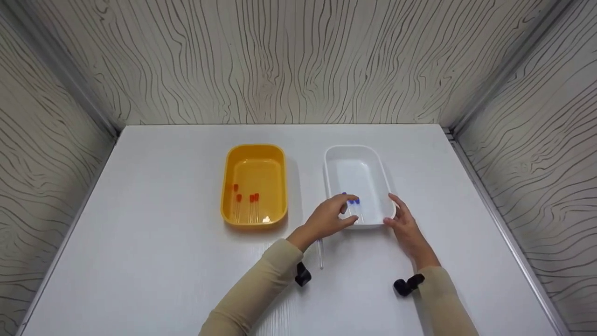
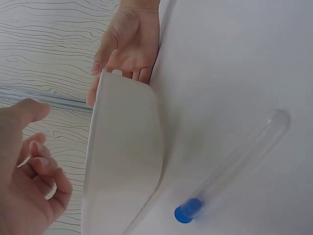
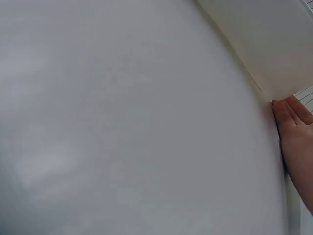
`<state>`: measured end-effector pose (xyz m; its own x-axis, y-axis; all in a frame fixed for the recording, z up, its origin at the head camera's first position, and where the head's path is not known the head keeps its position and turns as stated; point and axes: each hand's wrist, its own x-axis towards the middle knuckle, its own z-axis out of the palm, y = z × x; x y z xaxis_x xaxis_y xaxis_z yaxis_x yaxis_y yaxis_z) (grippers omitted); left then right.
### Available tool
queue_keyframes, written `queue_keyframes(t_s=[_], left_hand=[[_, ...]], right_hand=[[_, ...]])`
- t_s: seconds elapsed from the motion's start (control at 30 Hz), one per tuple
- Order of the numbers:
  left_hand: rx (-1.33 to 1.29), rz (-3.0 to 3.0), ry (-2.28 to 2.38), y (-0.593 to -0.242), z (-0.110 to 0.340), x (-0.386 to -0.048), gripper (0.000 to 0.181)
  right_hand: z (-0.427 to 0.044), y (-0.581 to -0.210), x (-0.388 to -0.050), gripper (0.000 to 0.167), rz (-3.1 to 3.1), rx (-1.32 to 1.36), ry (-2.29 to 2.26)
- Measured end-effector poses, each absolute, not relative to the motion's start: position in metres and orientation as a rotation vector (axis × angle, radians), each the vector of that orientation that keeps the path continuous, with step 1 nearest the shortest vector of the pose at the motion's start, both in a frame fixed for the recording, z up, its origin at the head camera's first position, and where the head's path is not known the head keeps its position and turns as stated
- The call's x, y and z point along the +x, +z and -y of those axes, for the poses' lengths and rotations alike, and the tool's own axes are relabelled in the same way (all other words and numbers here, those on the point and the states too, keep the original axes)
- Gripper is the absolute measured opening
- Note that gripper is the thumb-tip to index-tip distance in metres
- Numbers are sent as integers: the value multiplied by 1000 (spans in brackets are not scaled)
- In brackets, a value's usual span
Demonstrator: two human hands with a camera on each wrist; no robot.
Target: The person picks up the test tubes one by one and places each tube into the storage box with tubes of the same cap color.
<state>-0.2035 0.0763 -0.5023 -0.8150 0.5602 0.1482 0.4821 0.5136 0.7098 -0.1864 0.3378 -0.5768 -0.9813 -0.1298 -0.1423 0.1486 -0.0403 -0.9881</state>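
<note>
My left hand is over the near left part of the white tray, thumb and fingers apart, with nothing seen between them. Under it lie test tubes with blue caps, partly hidden by the fingers. My right hand grips the tray's near right corner, thumb at the rim and fingers along the outer side. Another test tube lies on the table below my left wrist; the left wrist view shows its blue stopper.
Left of the white tray stands a yellow tray, holding several test tubes with red caps. Both trays stand on a white table. Wood-patterned panels rise at the back and both sides.
</note>
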Motion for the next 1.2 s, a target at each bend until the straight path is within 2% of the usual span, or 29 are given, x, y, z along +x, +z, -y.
queue_keyframes(t_s=[0.63, 1.2], left_hand=[[868, -2566, 1215, -535, -37, -163, 52], [614, -2562, 1150, -549, -15, -153, 77]], right_hand=[[-339, -581, -186, 77, -2048, 34, -2122], [-339, -577, -186, 76, -2046, 40, -2126]])
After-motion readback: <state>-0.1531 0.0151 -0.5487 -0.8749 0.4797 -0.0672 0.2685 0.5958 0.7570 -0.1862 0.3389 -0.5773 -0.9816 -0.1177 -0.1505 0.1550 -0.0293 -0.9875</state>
